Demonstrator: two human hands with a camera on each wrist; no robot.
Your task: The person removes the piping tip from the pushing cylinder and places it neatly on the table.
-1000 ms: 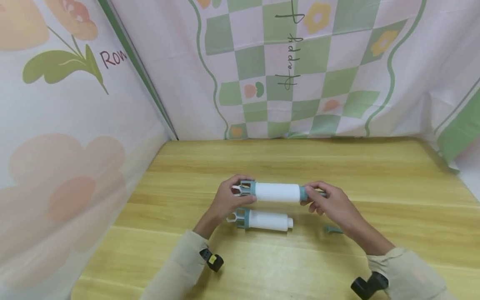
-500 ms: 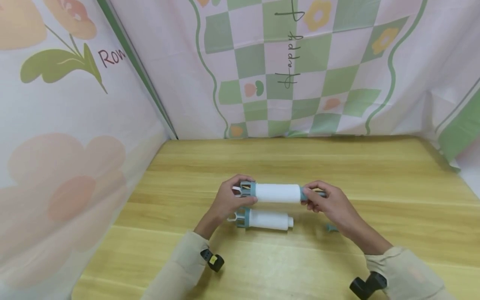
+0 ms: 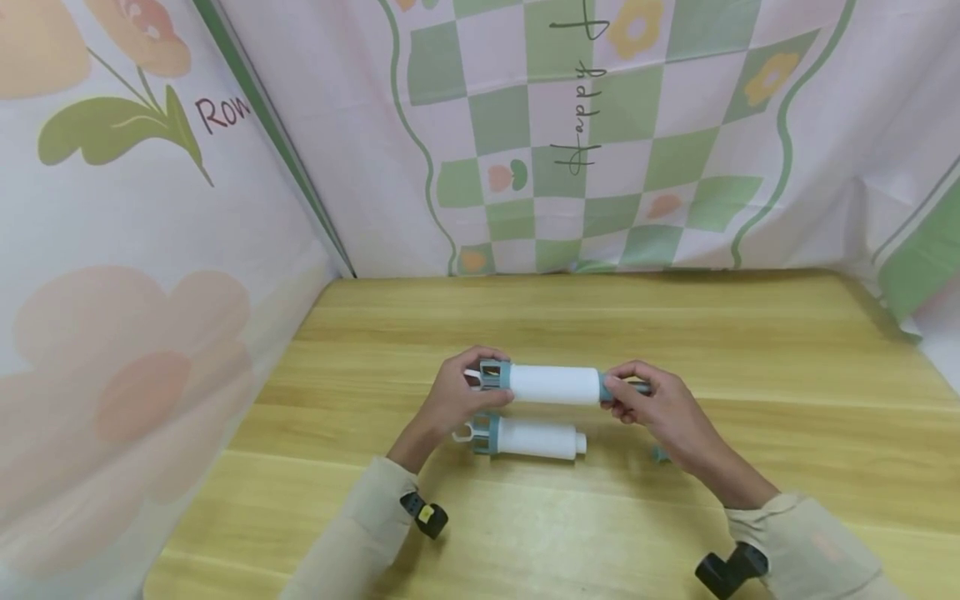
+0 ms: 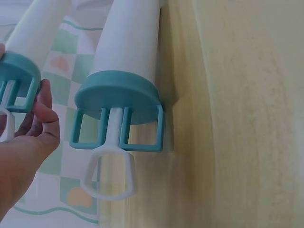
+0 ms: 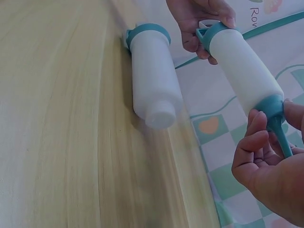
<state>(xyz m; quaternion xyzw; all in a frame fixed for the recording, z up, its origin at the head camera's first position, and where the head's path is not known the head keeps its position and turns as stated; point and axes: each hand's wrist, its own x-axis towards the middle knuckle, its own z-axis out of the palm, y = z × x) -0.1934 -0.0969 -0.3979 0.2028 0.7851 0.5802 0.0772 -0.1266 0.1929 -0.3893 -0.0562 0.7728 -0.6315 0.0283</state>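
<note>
My left hand (image 3: 455,395) grips the teal collar end of a white plastic syringe (image 3: 555,384), which has square finger loops and a white ring handle. At its other end, my right hand (image 3: 660,408) pinches the teal tapered nozzle (image 5: 271,108) between thumb and fingers. The syringe is held level above the table, its nozzle fitted against the barrel. A second syringe (image 3: 536,438) lies nearer on the table, its blunt white tip (image 5: 160,115) bare. Most of a loose teal nozzle (image 3: 660,454) is hidden behind my right wrist.
The wooden table (image 3: 570,533) spreads under both arms. Behind it hangs a printed curtain (image 3: 555,125), with another patterned cloth (image 3: 135,333) along the left side. The second syringe lies just in front of the held one.
Both hands stay almost in place on the syringe. My right fingers have shifted slightly on the nozzle, and my right forearm has moved a little left, covering more of the loose nozzle.
</note>
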